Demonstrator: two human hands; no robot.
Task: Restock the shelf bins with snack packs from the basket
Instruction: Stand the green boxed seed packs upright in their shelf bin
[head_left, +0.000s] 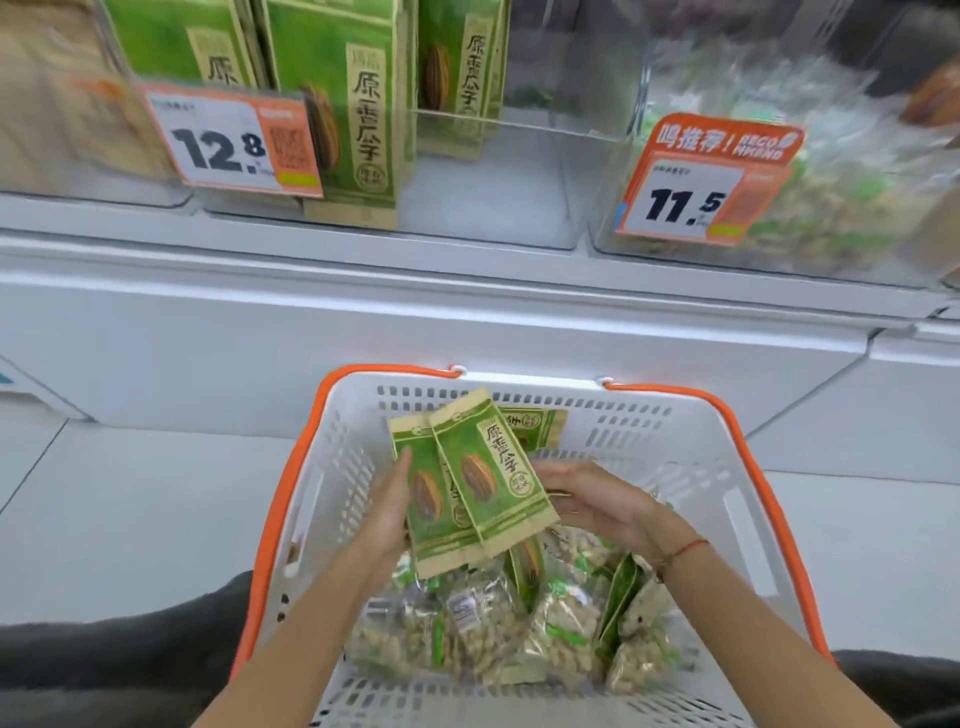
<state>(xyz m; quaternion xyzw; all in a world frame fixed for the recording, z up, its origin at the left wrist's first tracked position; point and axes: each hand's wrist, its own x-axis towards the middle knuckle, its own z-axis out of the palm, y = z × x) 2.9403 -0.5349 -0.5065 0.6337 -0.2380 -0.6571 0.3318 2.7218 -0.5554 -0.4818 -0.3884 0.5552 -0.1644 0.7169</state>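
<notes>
A white basket with orange handles sits low in front of me, holding clear bags of nuts and green sunflower-seed packs. Over the basket I hold two green seed packs fanned together. My left hand grips their left edge and my right hand holds their right side from behind. On the shelf above, a clear bin holds upright green seed packs behind a 12.8 price tag. To its right, another clear bin holds clear nut bags behind an 11.5 tag.
A white shelf ledge runs across below the bins. The right half of the seed-pack bin has bare floor. A blurred tan product fills the bin at far left. Dark trouser legs flank the basket.
</notes>
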